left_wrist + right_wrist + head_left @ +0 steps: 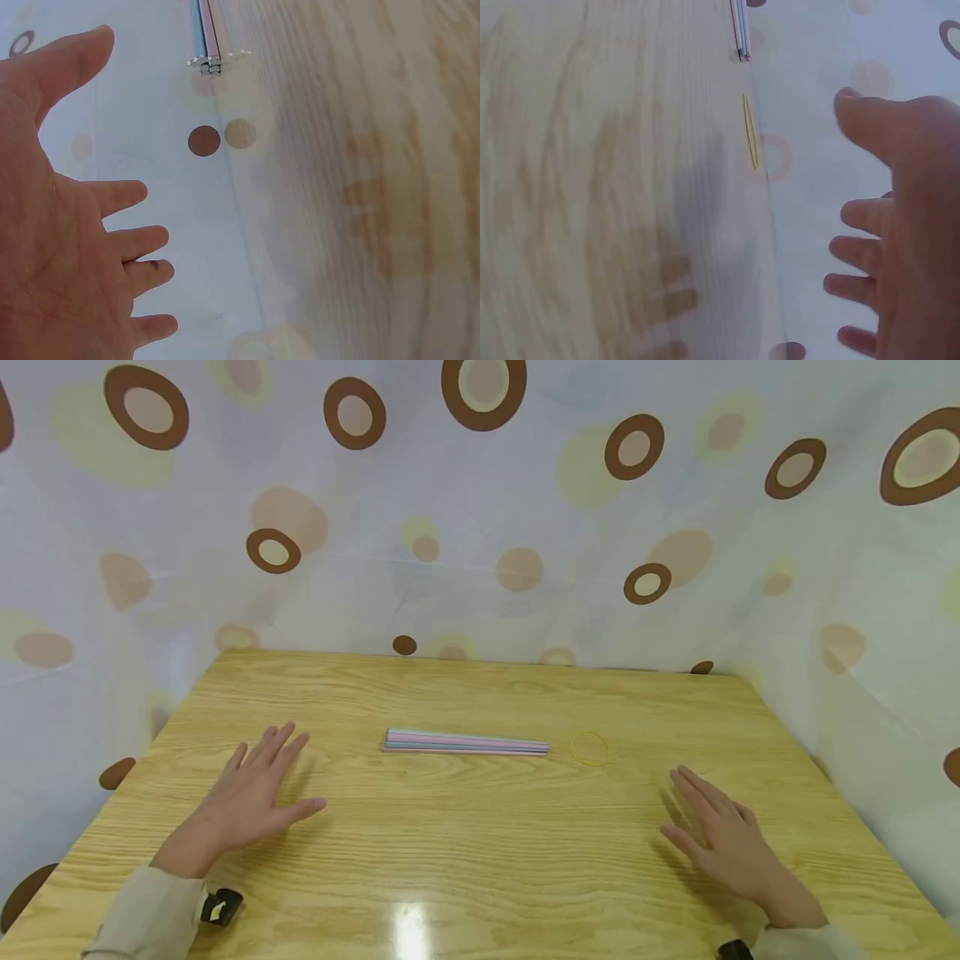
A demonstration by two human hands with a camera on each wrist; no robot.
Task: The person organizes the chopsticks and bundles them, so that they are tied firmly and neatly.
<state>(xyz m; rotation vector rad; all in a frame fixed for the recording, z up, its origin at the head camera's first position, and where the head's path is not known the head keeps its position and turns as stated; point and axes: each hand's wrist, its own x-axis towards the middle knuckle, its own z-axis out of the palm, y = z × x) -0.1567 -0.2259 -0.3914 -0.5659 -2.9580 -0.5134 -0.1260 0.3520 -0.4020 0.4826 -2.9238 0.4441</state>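
Observation:
Several long, thin pastel sticks [465, 743] in pink and pale blue lie side by side on the wooden table, fanned slightly wider at the left; their exact kind is unclear. A thin yellow rubber band [589, 763] lies as a loose ring just right of them. To the left of the sticks, my left hand [251, 802] hovers over the tabletop with fingers spread, holding nothing. My right hand [723, 847] is held above the table, right of and nearer than the rubber band. Its fingers are extended and grip nothing. Both wrist views show the palms bare.
The wooden table [480, 835] has a pale cloth [465, 527] with brown and beige ovals hanging behind it and at both sides. A black strap device [222, 907] sits at the left wrist.

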